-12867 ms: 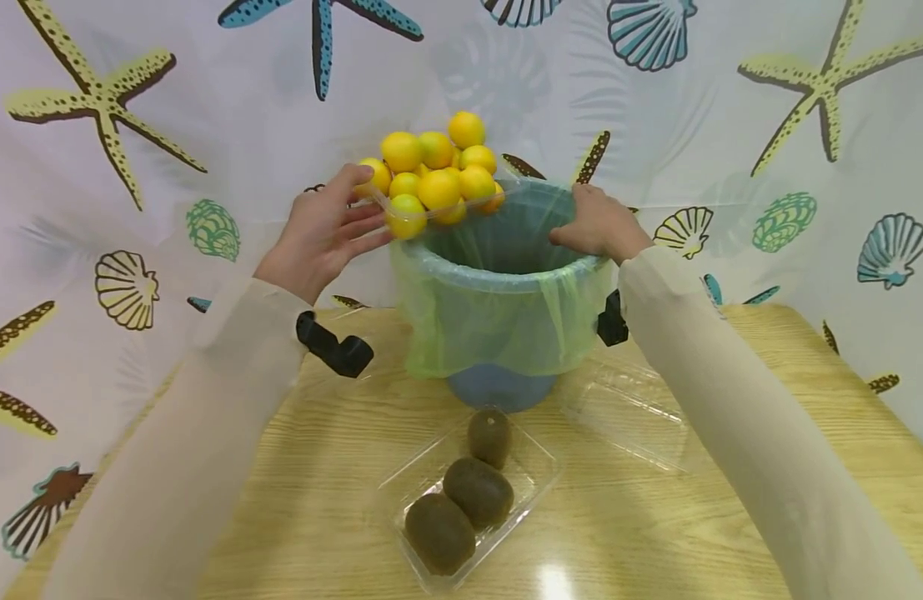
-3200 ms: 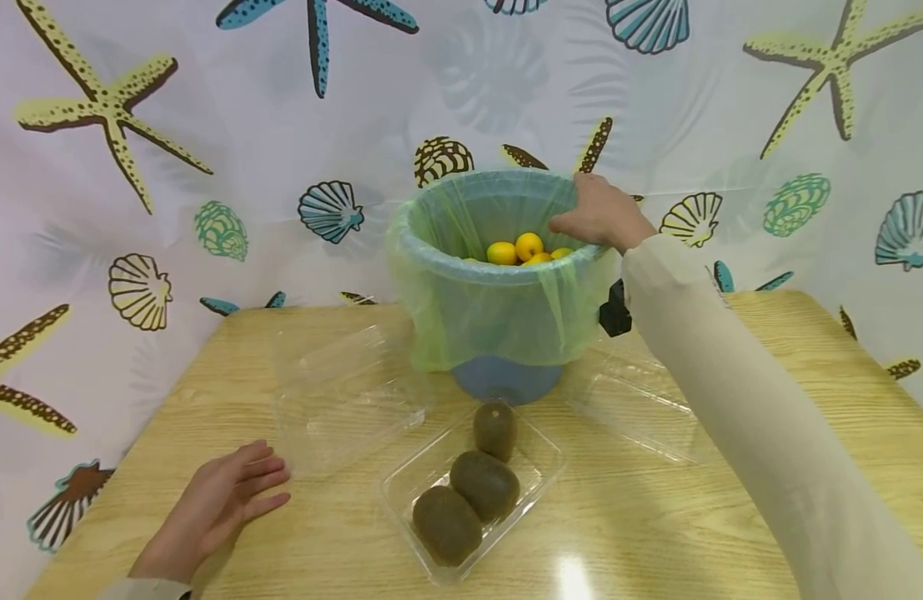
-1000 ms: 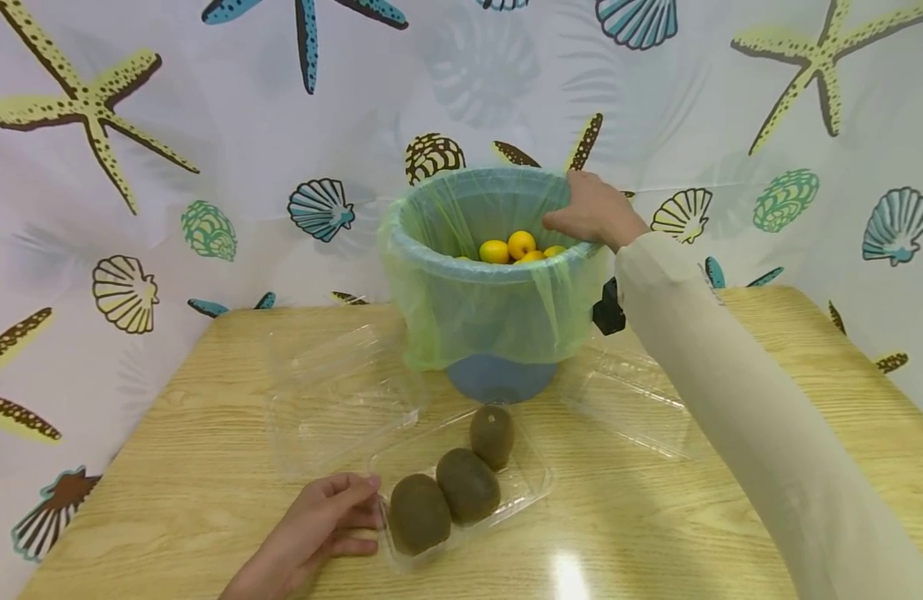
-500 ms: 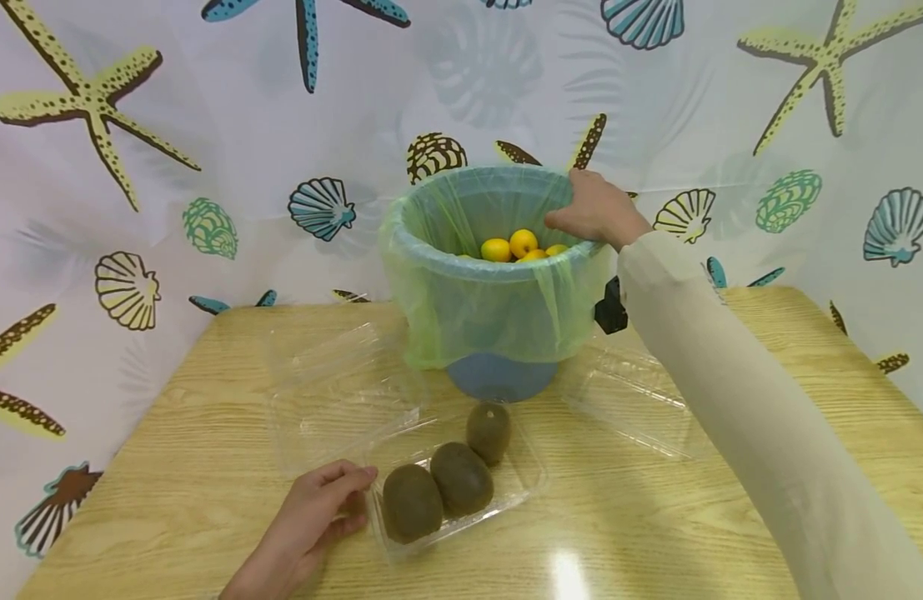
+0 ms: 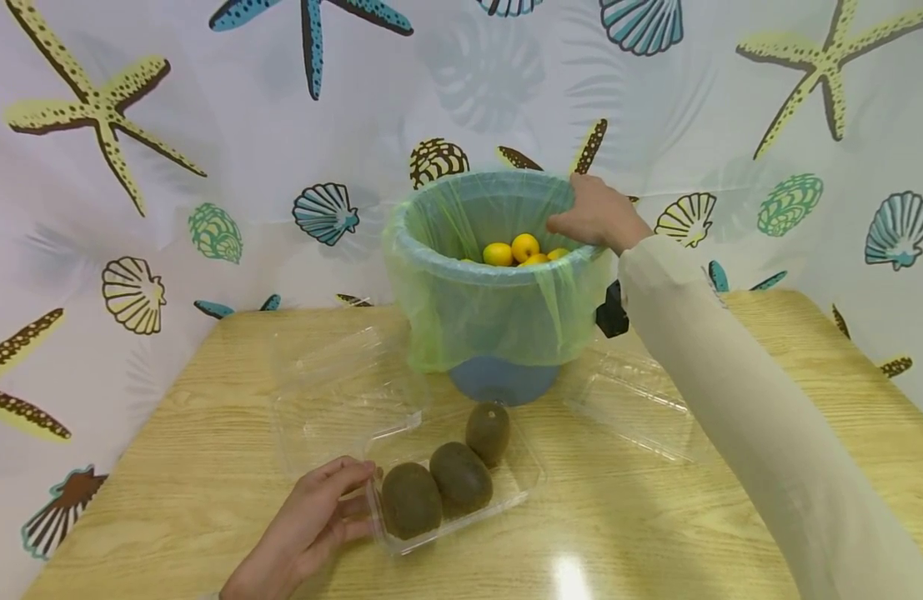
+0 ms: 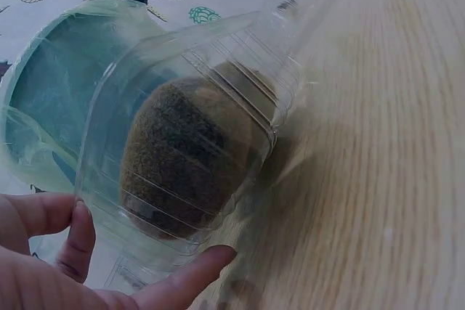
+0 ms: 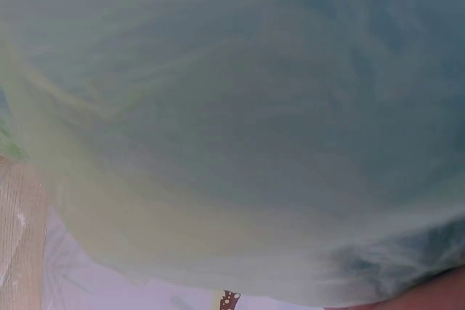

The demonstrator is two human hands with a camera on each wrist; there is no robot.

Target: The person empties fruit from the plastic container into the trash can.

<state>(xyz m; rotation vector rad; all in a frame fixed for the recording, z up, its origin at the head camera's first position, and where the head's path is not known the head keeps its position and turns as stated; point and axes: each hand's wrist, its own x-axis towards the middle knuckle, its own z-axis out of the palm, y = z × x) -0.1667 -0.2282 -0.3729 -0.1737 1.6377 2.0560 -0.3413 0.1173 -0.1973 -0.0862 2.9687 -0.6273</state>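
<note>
In the head view my left hand [image 5: 314,521] pinches the left end of a clear plastic tray [image 5: 517,487]. Three brown kiwis [image 5: 461,477] lie in a row inside it. The left wrist view shows the thumb and a fingertip [image 6: 80,234] at the tray's rim, beside a large kiwi [image 6: 174,157]. My right hand [image 5: 599,215] grips the right rim of a blue bin [image 5: 506,379], lined with a thin green bag [image 5: 479,321]. Several yellow citrus fruits [image 5: 499,254] show inside the bin. Bag and bin wall fill most of the right wrist view.
Two more clear plastic trays stand on the wooden table [image 5: 168,467]: one tray [image 5: 348,400] left of the bin, the other tray [image 5: 637,404] to its right under the right forearm. A curtain [image 5: 266,108] with sea patterns hangs behind.
Earlier the left hand held the yellow fruits in a tray over the bin; they now lie inside. The left hand has since taken hold of the kiwi tray, which has turned and shifted left.
</note>
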